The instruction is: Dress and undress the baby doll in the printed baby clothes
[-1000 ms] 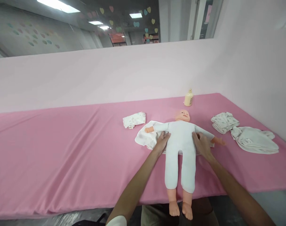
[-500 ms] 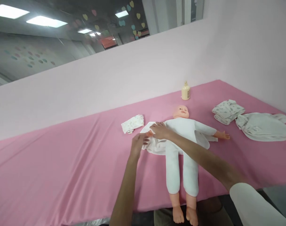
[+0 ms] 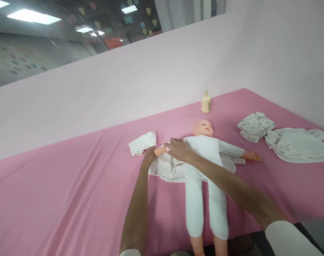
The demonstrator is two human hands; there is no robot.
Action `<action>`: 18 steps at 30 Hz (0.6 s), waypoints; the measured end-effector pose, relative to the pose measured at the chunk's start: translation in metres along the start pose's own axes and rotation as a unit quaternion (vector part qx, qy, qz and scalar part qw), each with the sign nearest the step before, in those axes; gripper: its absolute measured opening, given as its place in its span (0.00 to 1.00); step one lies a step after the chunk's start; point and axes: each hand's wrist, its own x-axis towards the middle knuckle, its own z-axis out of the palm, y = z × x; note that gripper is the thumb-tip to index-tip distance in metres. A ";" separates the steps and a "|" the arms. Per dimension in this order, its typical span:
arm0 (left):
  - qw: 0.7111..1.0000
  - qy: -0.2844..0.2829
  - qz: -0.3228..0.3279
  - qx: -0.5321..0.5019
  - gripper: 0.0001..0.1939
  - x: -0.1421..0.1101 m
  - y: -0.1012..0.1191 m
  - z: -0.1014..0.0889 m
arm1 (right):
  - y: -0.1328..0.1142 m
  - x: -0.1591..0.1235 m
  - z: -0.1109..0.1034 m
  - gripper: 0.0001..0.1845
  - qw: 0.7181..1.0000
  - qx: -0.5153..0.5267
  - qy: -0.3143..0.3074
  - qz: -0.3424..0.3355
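Note:
A baby doll [image 3: 204, 151] with a white cloth body lies on its back, legs towards me. Its head is turned to one side. My right hand [image 3: 179, 149] is closed over the doll's arm on the left side, close to the wrist. Just beyond the doll's small hand [image 3: 160, 151] is my left hand [image 3: 150, 155], bent at the edge of the cloth, its fingers mostly hidden. A white garment [image 3: 168, 170] is spread under the doll's back and this arm, and part of it shows on the other side too.
A folded printed cloth [image 3: 143, 143] lies just past my left hand. By the wall stands a cream pump bottle [image 3: 206, 103]. At the right are a folded patterned cloth [image 3: 255, 127] and a white garment [image 3: 297, 145]. Everything rests on a pink sheet [image 3: 98, 199].
My left hand has moved left and slightly away from me, past the doll's hand, which now shows plainly. My right hand stays on the arm. The view has shifted slightly.

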 end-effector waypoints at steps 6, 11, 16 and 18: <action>0.994 -0.009 0.002 -0.111 0.17 -0.026 0.025 -0.044 | -0.001 0.007 0.008 0.15 0.999 0.015 -0.016 0.050; 0.985 -0.055 0.019 -0.163 0.17 -0.057 0.059 -0.061 | -0.006 0.010 0.006 0.15 0.996 0.020 -0.007 0.088; 0.978 -0.123 0.094 -0.138 0.13 -0.076 0.092 -0.032 | -0.005 0.008 0.004 0.20 0.992 0.038 -0.001 0.117; 0.969 -0.171 0.122 -0.132 0.14 -0.081 0.100 -0.021 | -0.001 0.007 0.002 0.20 0.993 0.029 0.001 0.115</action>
